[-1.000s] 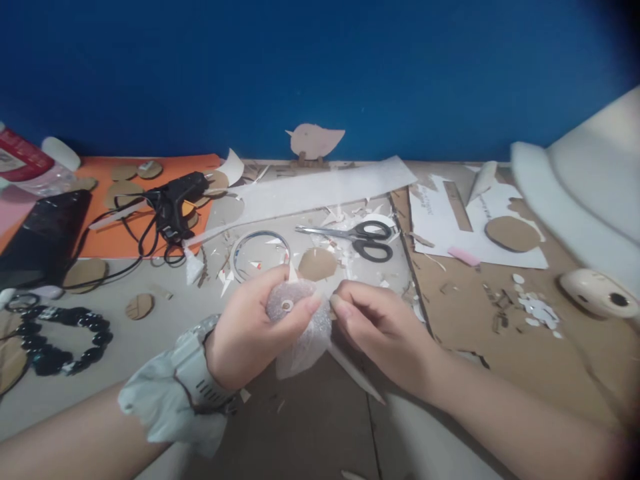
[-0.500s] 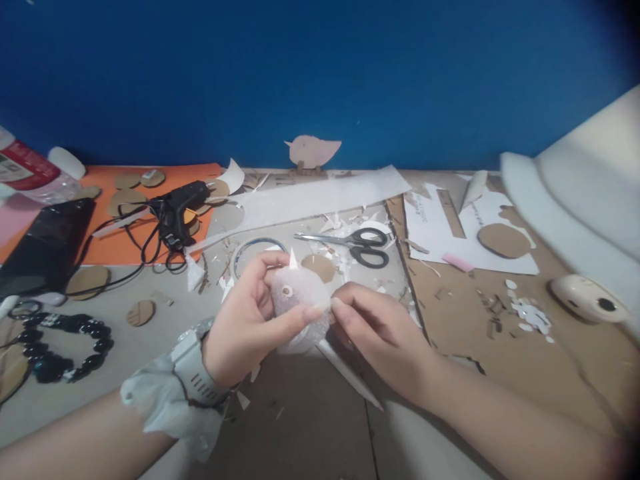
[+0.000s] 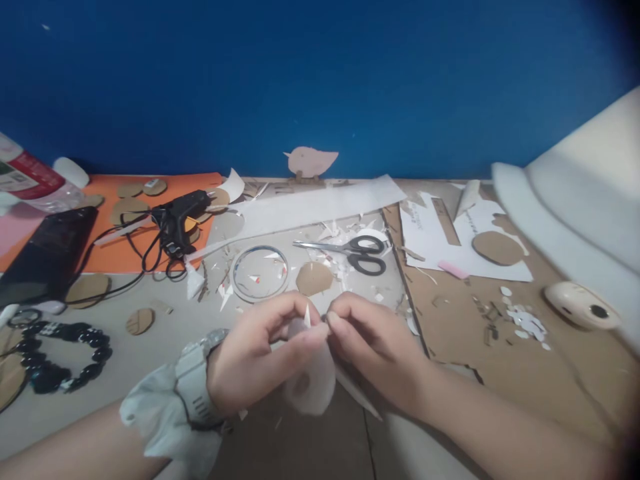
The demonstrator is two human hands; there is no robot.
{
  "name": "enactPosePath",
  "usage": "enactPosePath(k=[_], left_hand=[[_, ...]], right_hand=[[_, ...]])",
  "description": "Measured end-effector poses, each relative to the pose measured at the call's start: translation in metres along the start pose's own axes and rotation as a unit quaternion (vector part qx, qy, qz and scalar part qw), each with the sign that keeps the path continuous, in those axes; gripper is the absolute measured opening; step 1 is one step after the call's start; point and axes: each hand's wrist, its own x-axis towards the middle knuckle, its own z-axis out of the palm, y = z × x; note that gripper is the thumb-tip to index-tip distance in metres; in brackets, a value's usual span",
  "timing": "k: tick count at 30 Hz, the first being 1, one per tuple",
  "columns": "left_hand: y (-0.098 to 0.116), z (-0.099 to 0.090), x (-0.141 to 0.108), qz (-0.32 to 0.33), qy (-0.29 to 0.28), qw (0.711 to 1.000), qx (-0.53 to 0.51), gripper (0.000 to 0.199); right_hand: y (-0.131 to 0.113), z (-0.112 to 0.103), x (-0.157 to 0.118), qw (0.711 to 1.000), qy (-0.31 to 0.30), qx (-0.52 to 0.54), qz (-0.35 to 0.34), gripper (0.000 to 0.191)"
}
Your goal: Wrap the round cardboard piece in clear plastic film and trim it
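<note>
A white paper bird shape (image 3: 320, 383) with a small pointed beak (image 3: 307, 315) is held in my left hand (image 3: 263, 353), between thumb and curled fingers. Its rounded body hangs below the thumb, and the part behind the fingers is hidden. My right hand (image 3: 375, 337) is closed in a pinch right beside the left thumb tip, at the bird's upper edge; what sits between those fingertips is too small to tell. A long white pointed piece (image 3: 359, 395) sticks out under the right hand. Just beyond the hands lie a brown cardboard disc (image 3: 315, 279) and a tape ring (image 3: 235, 273).
Scissors (image 3: 367, 255) lie among paper scraps. At left are a black glue gun (image 3: 180, 213) on orange paper (image 3: 113, 250), a dark phone (image 3: 50, 250) and a beaded bracelet (image 3: 93, 360). A pink bird cutout (image 3: 313, 162) stands by the blue wall; a cream case (image 3: 580, 305) lies right.
The bird shape has tipped and turned in my left hand, its body now hanging lower and its eye no longer showing. Both hands have moved slightly nearer me, uncovering the tape ring.
</note>
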Motion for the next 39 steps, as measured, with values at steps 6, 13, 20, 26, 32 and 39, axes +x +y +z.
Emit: enactPosePath(k=[6, 13, 20, 26, 32, 39], left_hand=[[-0.0041, -0.0004, 0.0033, 0.030, 0.137, 0.984, 0.114, 0.019], [-0.0080, -0.0030, 0.0049, 0.018, 0.224, 0.959, 0.174, 0.020], [-0.0043, -0.0023, 0.0012, 0.033, 0.156, 0.983, 0.092, 0.015], [0.0008, -0.0009, 0.0037, 0.004, 0.130, 0.991, 0.012, 0.029], [-0.0019, -0.0007, 0.0055, -0.018, 0.173, 0.984, -0.025, 0.035], [0.0017, -0.0041, 0.0024, -0.031, 0.066, 0.997, -0.025, 0.024]], right_hand=[[-0.0009, -0.0011, 0.0023, 0.999, 0.020, 0.032, -0.026, 0.022], [0.0023, 0.0001, 0.0053, 0.992, -0.039, 0.028, -0.114, 0.019], [0.0025, 0.0007, 0.0036, 0.997, -0.028, 0.011, -0.077, 0.017], [0.0041, -0.0008, 0.0033, 0.995, 0.005, 0.037, -0.090, 0.020], [0.0037, -0.0007, 0.0039, 0.991, -0.003, 0.042, -0.128, 0.021], [0.0011, -0.0008, 0.0045, 0.990, -0.010, 0.040, -0.134, 0.020]])
